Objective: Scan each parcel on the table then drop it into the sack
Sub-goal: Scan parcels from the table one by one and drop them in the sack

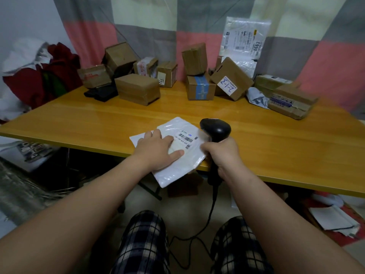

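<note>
White parcel [177,153] under flat left hand [158,148]; right hand [221,153] grips scanner [216,129].

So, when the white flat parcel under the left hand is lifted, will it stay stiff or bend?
Probably floppy: the white flat parcel looks like a thin plastic bag. Likely light, being so flat. Its glossy film may slide on the smooth table.

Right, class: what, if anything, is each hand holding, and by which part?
The right hand grips the black barcode scanner by its handle, below the head. The left hand holds nothing; it presses flat on the white poly mailer.
</note>
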